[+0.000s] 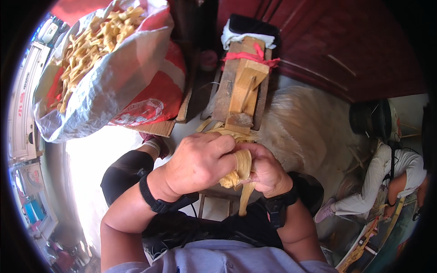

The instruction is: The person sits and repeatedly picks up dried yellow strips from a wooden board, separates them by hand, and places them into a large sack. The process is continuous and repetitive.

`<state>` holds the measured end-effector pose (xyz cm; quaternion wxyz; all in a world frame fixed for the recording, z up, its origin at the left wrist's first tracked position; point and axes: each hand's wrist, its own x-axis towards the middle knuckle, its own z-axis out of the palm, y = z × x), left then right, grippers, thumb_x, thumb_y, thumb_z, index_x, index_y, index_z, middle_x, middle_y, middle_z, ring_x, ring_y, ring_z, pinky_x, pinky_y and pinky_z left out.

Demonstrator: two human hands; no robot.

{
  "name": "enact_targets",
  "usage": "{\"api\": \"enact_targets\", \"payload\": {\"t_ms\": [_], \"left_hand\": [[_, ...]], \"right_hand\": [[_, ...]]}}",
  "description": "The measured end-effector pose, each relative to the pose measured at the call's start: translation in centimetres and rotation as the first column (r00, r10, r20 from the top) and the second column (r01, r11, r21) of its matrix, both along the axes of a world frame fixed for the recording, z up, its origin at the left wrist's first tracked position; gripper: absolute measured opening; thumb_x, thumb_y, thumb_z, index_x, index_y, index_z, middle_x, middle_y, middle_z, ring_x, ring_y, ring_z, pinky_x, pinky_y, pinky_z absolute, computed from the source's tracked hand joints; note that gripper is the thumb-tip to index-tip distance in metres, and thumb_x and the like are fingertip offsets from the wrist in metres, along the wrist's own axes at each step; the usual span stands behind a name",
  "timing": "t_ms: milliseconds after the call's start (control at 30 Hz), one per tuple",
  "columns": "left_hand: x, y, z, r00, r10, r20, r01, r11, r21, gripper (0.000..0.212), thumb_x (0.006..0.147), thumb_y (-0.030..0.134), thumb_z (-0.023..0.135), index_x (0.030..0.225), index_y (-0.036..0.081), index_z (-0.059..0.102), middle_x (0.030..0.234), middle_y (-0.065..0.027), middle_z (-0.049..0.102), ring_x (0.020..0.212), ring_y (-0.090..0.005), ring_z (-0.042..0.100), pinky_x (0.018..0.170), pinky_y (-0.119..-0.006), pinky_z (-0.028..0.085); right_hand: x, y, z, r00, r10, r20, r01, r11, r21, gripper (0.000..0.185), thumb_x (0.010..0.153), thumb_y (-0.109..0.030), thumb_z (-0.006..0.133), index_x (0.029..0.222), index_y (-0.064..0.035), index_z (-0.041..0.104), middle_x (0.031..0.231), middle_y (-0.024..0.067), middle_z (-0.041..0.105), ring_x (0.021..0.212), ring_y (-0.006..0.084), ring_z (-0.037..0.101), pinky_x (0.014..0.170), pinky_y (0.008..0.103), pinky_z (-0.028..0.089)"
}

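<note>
My left hand [201,162] and my right hand [268,167] meet over my lap, both gripping a bundle of pale yellow, flat fibrous strips [243,163]. One strip loops up between the two hands, and a loose end hangs below toward my trousers. More strips spread out just beyond my fingers, at the near end of a wooden block stand [240,99]. A red cloth tie [251,56] is bound around that stand. The fingertips of both hands are partly hidden by the strips and by each other.
A large woven plastic sack [112,85] full of knotted yellow pieces [99,41] stands at upper left, beside cardboard [157,128]. Translucent plastic sheeting [297,123] lies right of the stand. A dark phone-like object [252,25] rests on white cloth. Another person [372,184] sits at right.
</note>
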<state>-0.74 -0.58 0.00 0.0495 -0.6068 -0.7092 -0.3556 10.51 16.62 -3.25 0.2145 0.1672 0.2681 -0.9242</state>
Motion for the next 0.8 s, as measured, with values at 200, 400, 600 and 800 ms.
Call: {"api": "enact_targets", "payload": {"t_ms": [200,400,600,800], "left_hand": [[0.6,0.1,-0.1,0.928,0.181,0.325,-0.181,0.983,-0.029,0.03,0.066,0.007,0.076,0.095,0.001,0.07,0.112,-0.0167,0.067,0.094,-0.0326,0.069,0.074,-0.036,0.057],[0.3,-0.9,-0.4,0.896,0.197,0.398,-0.044,0.931,-0.363,0.032,0.07,0.006,0.066,0.101,0.005,0.071,0.124,-0.008,0.066,0.1,-0.0299,0.067,0.079,-0.039,0.056],[-0.7,-1.6,1.2,0.71,0.096,0.697,-0.07,0.995,-0.065,0.011,0.082,0.0,0.067,0.092,-0.003,0.069,0.112,-0.0104,0.068,0.095,-0.023,0.067,0.081,-0.032,0.053],[-1.3,-2.3,2.8,0.31,0.002,0.951,-0.259,0.962,0.082,0.012,0.093,0.007,0.068,0.093,-0.005,0.068,0.103,-0.0075,0.067,0.092,-0.0128,0.062,0.082,-0.027,0.05]], "right_hand": [[-0.6,-1.5,1.2,0.895,-0.383,-0.227,0.445,0.798,0.406,0.014,0.1,-0.011,0.058,0.106,0.0018,0.061,0.087,0.0052,0.064,0.065,0.007,0.057,0.055,0.0188,0.044],[-0.1,-1.4,1.5,0.9,0.181,-0.398,0.351,0.244,0.904,0.023,0.101,-0.019,0.059,0.096,0.0025,0.065,0.076,0.0069,0.066,0.069,0.0123,0.065,0.059,0.0293,0.052],[-0.2,-1.4,1.6,0.949,0.189,-0.252,0.117,0.532,0.839,0.035,0.106,-0.029,0.048,0.09,-0.0003,0.061,0.072,0.0021,0.061,0.059,0.0083,0.053,0.055,0.0249,0.042],[0.8,-0.9,0.3,0.962,0.022,-0.273,0.039,0.976,0.214,0.041,0.105,-0.037,0.048,0.085,-0.0032,0.056,0.078,0.0009,0.054,0.058,0.0034,0.035,0.053,0.0188,0.03]]}}
